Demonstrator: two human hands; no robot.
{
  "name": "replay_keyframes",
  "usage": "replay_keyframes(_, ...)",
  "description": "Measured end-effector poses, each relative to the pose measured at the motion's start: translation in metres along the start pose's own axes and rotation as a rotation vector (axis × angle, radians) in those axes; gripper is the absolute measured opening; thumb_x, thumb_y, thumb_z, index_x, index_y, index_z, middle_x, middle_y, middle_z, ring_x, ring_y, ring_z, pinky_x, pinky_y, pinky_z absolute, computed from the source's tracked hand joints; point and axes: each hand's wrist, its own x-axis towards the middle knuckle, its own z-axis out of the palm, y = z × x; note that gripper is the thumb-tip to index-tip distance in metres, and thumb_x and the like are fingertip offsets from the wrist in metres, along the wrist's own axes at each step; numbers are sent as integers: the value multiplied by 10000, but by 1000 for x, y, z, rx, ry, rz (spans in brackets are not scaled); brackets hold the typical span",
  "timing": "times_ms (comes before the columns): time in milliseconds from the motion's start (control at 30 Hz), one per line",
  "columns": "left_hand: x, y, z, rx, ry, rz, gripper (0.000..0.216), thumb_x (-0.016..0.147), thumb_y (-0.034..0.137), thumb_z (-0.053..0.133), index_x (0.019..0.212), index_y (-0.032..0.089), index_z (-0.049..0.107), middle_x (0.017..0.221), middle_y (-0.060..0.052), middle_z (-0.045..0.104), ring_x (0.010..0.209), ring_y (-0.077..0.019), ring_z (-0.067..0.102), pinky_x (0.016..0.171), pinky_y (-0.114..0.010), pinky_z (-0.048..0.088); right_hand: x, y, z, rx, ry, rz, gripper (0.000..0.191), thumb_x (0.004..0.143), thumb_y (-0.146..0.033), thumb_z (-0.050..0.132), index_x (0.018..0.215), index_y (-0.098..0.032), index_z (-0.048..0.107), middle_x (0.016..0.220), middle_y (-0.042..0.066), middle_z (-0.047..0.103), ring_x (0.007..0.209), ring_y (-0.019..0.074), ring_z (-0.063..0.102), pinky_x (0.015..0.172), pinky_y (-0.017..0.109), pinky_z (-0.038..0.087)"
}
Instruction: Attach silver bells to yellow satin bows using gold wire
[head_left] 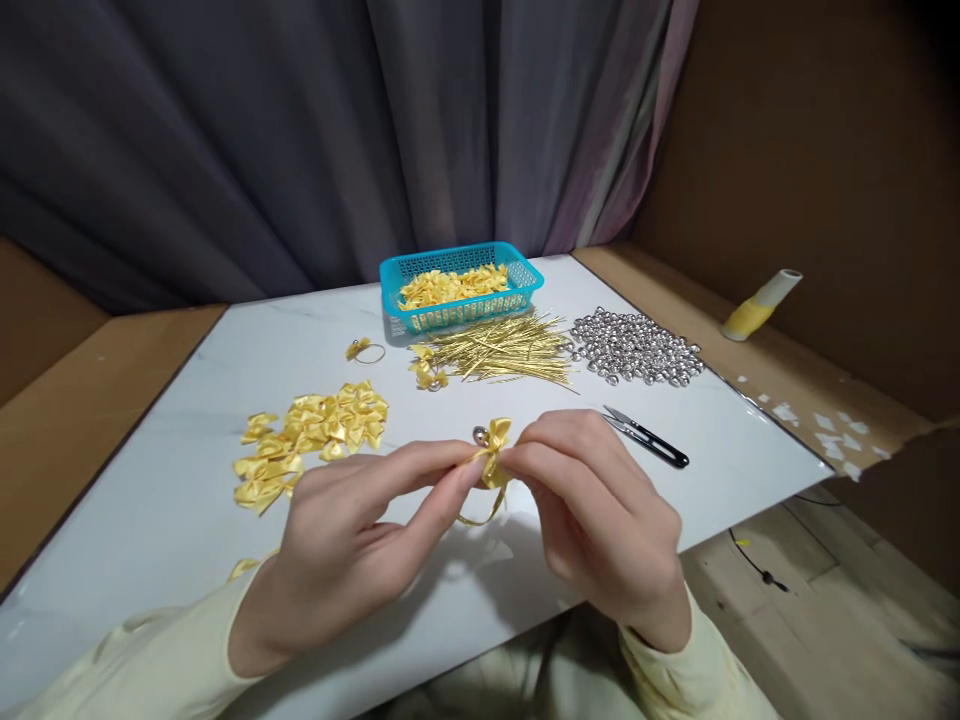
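2 hands (352, 540) (600, 520) pinching bow (495, 450), table (750, 450) edge (near)

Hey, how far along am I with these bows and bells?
Early, it seems. Done: two made-up bows lie by the basket. In hand: left hand and right hand pinch a bow with a bell and gold tie. Left: a pile of loose bows, more in the basket, plus heaps of ties and bells.

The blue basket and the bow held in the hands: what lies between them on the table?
A bundle of gold ties and one loose yellow bow lie beyond the held bow, seen in the head view.
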Motion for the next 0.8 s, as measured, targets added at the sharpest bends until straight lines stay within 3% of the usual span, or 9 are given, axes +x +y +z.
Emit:
replay_keyframes(133, 2, 0, -2, 39, -15, 2, 106, 876, 167, 650, 940, 251, 656, 750, 85, 763, 467, -43, 611, 481, -151, 466, 10, 9, -7, 31, -133, -31, 216, 850, 81, 513, 944, -73, 632, 870, 126, 653, 811, 198, 564, 696, 341, 504)
replay_keyframes(333, 7, -4, -2, 14, -11, -32, 65, 882, 187, 635, 887, 237, 676, 683, 78, 739, 470, -51, 612, 433, -140, 439, 27, 19, -16, 28, -330, -115, 214, 854, 91, 485, 923, -41, 639, 851, 128, 638, 791, 188, 536, 685, 334, 469)
replay_keyframes(567, 10, 1, -3, -36, 3, -38, 103, 877, 162, 601, 834, 185, 692, 682, 32, 752, 472, -60, 610, 377, -108, 431, 38, 26, -22, 187, -462, -65, 211, 845, 79, 503, 912, -79, 626, 868, 95, 624, 818, 168, 548, 710, 311, 481)
replay_keyframes(667, 12, 1, -10, -127, -46, -113, 111, 876, 183, 606, 835, 199, 708, 686, 42, 756, 506, -70, 643, 373, -100, 440, 40, 25, -25, 268, -450, -67, 189, 873, 51, 521, 910, -93, 638, 859, 87, 635, 816, 161, 563, 717, 309, 492)
replay_keyframes(800, 18, -1, -22, -340, -225, -268, 113, 887, 234, 628, 855, 248, 735, 709, 65, 771, 617, -95, 715, 429, -109, 474, 46, 21, -32, 256, -259, -115, 250, 858, 76, 513, 952, -115, 645, 863, 80, 638, 796, 160, 582, 693, 317, 504)
